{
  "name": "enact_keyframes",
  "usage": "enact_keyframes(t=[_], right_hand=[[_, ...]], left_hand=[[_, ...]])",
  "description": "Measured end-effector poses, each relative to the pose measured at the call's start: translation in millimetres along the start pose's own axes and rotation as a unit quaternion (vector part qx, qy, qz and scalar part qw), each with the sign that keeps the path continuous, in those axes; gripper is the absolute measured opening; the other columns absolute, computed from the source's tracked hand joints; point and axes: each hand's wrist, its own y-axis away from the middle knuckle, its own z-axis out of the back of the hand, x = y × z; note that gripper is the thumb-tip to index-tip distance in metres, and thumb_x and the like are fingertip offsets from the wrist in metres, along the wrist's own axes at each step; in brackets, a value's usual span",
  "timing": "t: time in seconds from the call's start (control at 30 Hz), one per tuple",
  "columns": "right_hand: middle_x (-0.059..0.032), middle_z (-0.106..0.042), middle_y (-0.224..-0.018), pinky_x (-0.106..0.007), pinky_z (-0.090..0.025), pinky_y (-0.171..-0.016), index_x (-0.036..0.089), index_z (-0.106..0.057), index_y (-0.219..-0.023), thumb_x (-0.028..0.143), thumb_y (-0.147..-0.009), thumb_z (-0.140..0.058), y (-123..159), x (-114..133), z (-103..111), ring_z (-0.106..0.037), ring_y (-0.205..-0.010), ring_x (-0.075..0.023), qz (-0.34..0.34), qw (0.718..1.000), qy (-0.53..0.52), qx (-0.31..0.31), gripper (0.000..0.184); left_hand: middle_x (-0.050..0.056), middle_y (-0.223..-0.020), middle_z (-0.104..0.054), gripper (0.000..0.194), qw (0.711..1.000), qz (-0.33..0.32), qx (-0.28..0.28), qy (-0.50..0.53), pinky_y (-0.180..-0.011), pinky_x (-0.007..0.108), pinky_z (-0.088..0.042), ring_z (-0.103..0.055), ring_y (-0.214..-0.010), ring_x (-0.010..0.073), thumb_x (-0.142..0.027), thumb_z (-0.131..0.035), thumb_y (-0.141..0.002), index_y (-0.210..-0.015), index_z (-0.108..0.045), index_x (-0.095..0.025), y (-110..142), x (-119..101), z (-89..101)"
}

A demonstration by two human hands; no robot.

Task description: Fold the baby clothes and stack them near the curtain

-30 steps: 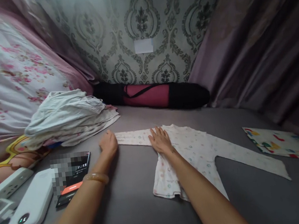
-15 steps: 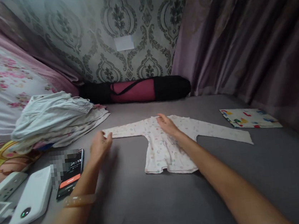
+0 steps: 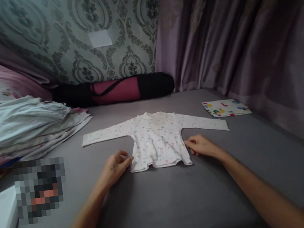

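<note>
A small white long-sleeved shirt (image 3: 159, 138) with a tiny coloured print lies flat on the grey bed sheet, both sleeves spread out sideways. At its lower left edge is my left hand (image 3: 116, 167), thumb tip against the cloth and a gap showing between thumb and curved fingers. My right hand (image 3: 201, 145) is at the opposite side edge, its thumb and fingertips pinched together on the fabric. The hem is slightly wavy, and the collar points away from me.
A pile of pale clothes (image 3: 24, 125) lies on the left, with a white power bank (image 3: 2, 219) and a blurred-out phone (image 3: 44, 192) nearer. Folded printed cloth (image 3: 225, 108) rests at right. A black and pink rolled bag (image 3: 115, 90) lines the wall beside the curtain (image 3: 186, 33).
My left hand has left the left sleeve cuff for the shirt's lower left side. My right hand has moved from the collar down to the right side. The view has turned right.
</note>
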Motion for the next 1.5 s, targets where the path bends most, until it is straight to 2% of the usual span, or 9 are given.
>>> enact_keyframes(t=[0.17,0.43,0.8,0.87,0.97,1.03,1.13,1.23,1.5], right_hand=[[-0.0025,-0.061,-0.058,-0.024,-0.023,-0.048,0.018,-0.058,-0.06,0.052,-0.084,-0.047,18.0,18.2,-4.8,-0.05,-0.052,-0.0111,-0.001,0.982,0.18,-0.052,0.043],[-0.0046,-0.066,-0.076,-0.027,-0.023,-0.056,0.02,-0.059,-0.077,0.044,-0.086,-0.048,49.0,33.8,-18.4,-0.056,-0.066,-0.0161,-0.042,0.971,0.224,-0.07,0.028],[-0.0008,-0.061,-0.068,-0.025,-0.029,-0.055,0.021,-0.052,-0.077,0.032,-0.086,-0.044,39.9,28.3,-25.2,-0.055,-0.061,-0.0146,-0.03,0.982,0.15,-0.107,0.016],[0.0018,-0.059,-0.061,-0.025,-0.03,-0.053,0.02,-0.054,-0.091,0.035,-0.086,-0.043,37.3,23.0,-23.8,-0.054,-0.056,-0.0143,-0.037,0.988,0.107,-0.105,0.019],[0.0056,-0.055,-0.054,-0.025,-0.032,-0.051,0.018,-0.046,-0.126,0.039,-0.085,-0.045,36.3,15.6,-20.0,-0.053,-0.052,-0.0152,-0.031,0.993,0.067,-0.091,0.045],[0.0044,-0.059,-0.059,-0.025,-0.034,-0.053,0.02,-0.04,-0.137,0.038,-0.085,-0.047,37.3,12.4,-16.5,-0.054,-0.054,-0.0157,-0.013,0.995,0.065,-0.079,0.056],[-0.0027,-0.07,-0.083,-0.027,-0.04,-0.06,0.024,-0.055,-0.13,0.038,-0.085,-0.046,39.6,10.5,-11.3,-0.059,-0.064,-0.0171,0.018,0.997,0.063,-0.049,0.048],[-0.0059,-0.07,-0.104,-0.03,-0.043,-0.07,0.023,-0.066,-0.117,0.039,-0.086,-0.044,41.3,10.0,-7.5,-0.062,-0.078,-0.02,0.029,0.997,0.06,-0.032,0.042],[-0.003,-0.067,-0.075,-0.026,-0.036,-0.055,0.022,-0.066,-0.118,0.044,-0.085,-0.046,39.0,6.5,-1.0,-0.056,-0.061,-0.017,0.005,0.995,0.101,-0.004,0.044]], left_hand=[[0.001,-0.073,-0.064,0.054,0.999,-0.037,-0.001,0.039,-0.061,0.026,-0.041,-0.057,-0.067,0.0167,-0.054,-0.058,-0.076,-0.114,-0.048,-0.017,6.7,7.8,-13.2],[-0.003,-0.076,-0.058,0.054,0.996,-0.062,0.04,0.041,-0.06,0.024,-0.038,-0.052,-0.067,0.0135,-0.047,-0.06,-0.08,-0.124,-0.044,-0.021,11.8,3.5,-18.5],[-0.005,-0.066,-0.04,0.043,0.995,-0.064,0.027,0.067,-0.056,0.021,-0.032,-0.039,-0.059,0.0107,-0.041,-0.053,-0.08,-0.117,-0.058,-0.02,16.2,-9.8,-11.8],[-0.005,-0.064,-0.038,0.042,0.996,-0.046,0.032,0.068,-0.054,0.022,-0.03,-0.036,-0.058,0.011,-0.044,-0.051,-0.08,-0.111,-0.063,-0.018,15.9,-10.9,-10.2],[-0.004,-0.061,-0.04,0.044,0.997,-0.022,0.037,0.067,-0.053,0.022,-0.029,-0.036,-0.056,0.0115,-0.047,-0.051,-0.076,-0.104,-0.068,-0.017,15.6,-12.1,-7.3],[-0.003,-0.06,-0.043,0.045,0.997,-0.015,0.038,0.065,-0.053,0.022,-0.029,-0.037,-0.056,0.0119,-0.047,-0.051,-0.075,-0.104,-0.069,-0.018,15.1,-11.7,-4.6],[-0.001,-0.065,-0.052,0.043,0.997,-0.024,0.035,0.058,-0.054,0.023,-0.031,-0.042,-0.06,0.0134,-0.047,-0.052,-0.073,-0.1,-0.072,-0.019,12.8,-8.2,0.0],[0.002,-0.074,-0.059,0.04,0.997,-0.042,0.036,0.048,-0.056,0.023,-0.034,-0.047,-0.065,0.0149,-0.045,-0.052,-0.073,-0.094,-0.074,-0.019,9.8,-2.4,3.0],[0.001,-0.073,-0.06,0.037,0.996,-0.026,0.081,0.027,-0.057,0.023,-0.035,-0.049,-0.064,0.0142,-0.043,-0.052,-0.078,-0.099,-0.072,-0.019,9.5,6.3,2.7]])
